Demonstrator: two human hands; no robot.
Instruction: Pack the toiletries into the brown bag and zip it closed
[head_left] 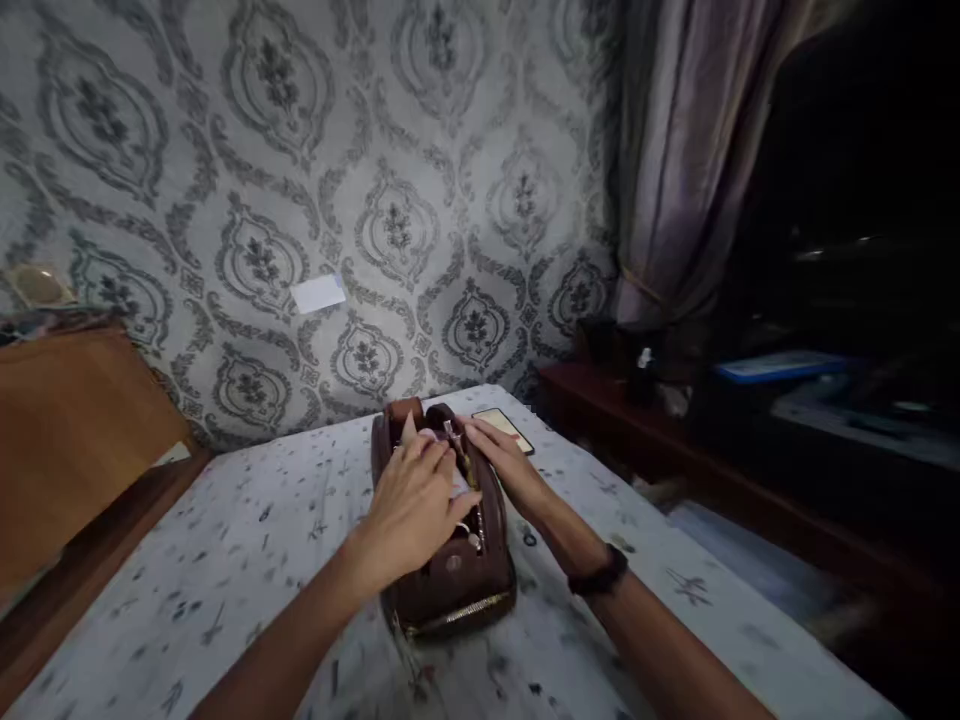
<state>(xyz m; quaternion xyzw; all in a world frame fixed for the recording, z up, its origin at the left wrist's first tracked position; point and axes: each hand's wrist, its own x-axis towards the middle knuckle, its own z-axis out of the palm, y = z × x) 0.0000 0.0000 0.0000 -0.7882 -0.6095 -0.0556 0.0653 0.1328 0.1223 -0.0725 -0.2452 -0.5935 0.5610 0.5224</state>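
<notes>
The bag (431, 600) lay open on the cloth (300, 540). The left hand (416, 500) was over its opening; whether this grip held something, I could not tell. The right hand (510, 465) rested unclenched at its side. It seemed rather light and soft, probably best taken by both long sides.

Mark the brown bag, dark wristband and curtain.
Brown bag (450, 592): head view, on its near end, just above the zipper.
Dark wristband (600, 570): head view, middle of the band.
Curtain (679, 140): head view, on its upper folds, above the tie.
</notes>
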